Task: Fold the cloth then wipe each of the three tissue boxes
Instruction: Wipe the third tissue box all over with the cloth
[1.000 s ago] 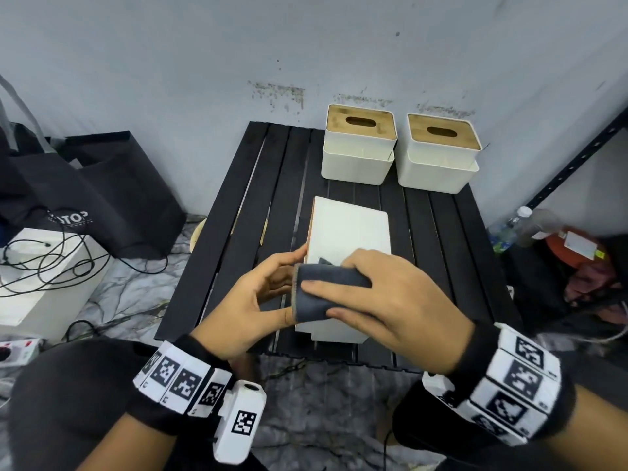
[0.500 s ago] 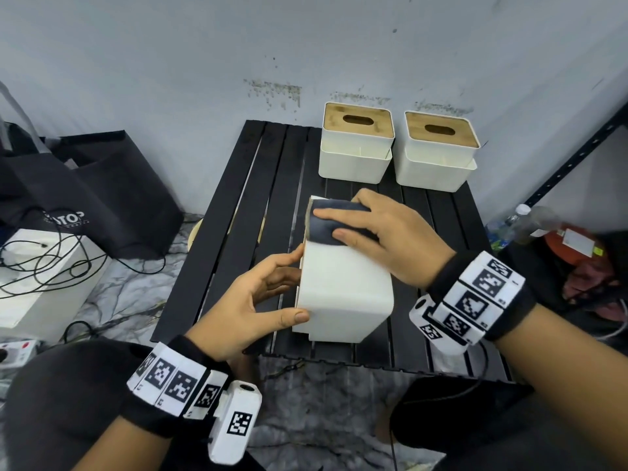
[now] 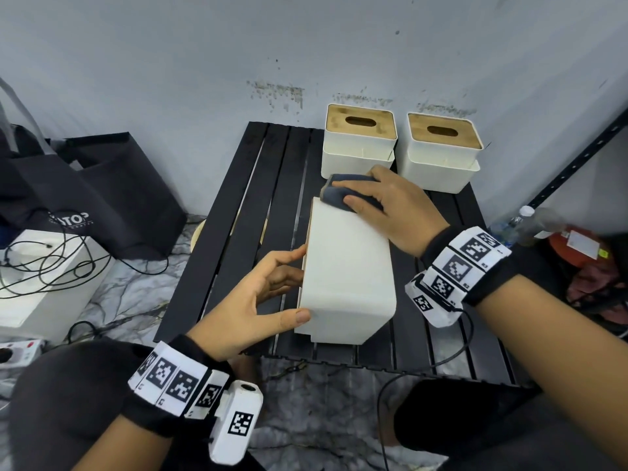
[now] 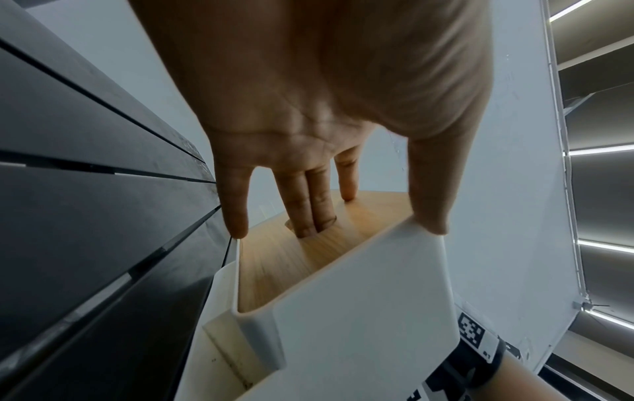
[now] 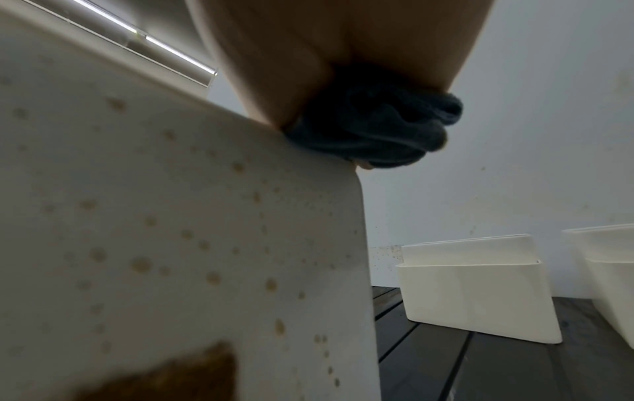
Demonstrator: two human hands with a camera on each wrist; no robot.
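Observation:
A white tissue box (image 3: 346, 273) lies on its side on the black slatted table (image 3: 238, 232). My left hand (image 3: 292, 283) grips its near left edge. In the left wrist view two fingers (image 4: 312, 217) reach into the slot of the wooden lid (image 4: 274, 266), and the thumb lies on the white side. My right hand (image 3: 360, 195) holds a folded dark grey cloth (image 3: 334, 197) against the box's far end. The right wrist view shows the cloth (image 5: 374, 127) bunched on the corner of the box (image 5: 171, 244), whose side has brown spots. Two more wood-lidded boxes (image 3: 360, 144) (image 3: 441, 151) stand upright behind.
The wall is right behind the two rear boxes. A black bag (image 3: 95, 188) and a white box with cables (image 3: 44, 277) sit on the floor to the left. To the right are a black shelf post (image 3: 577, 158) and a bottle (image 3: 509, 226).
My right hand has slid the cloth along the top face of the lying box, from the near end to the far end. The left hand has kept its hold.

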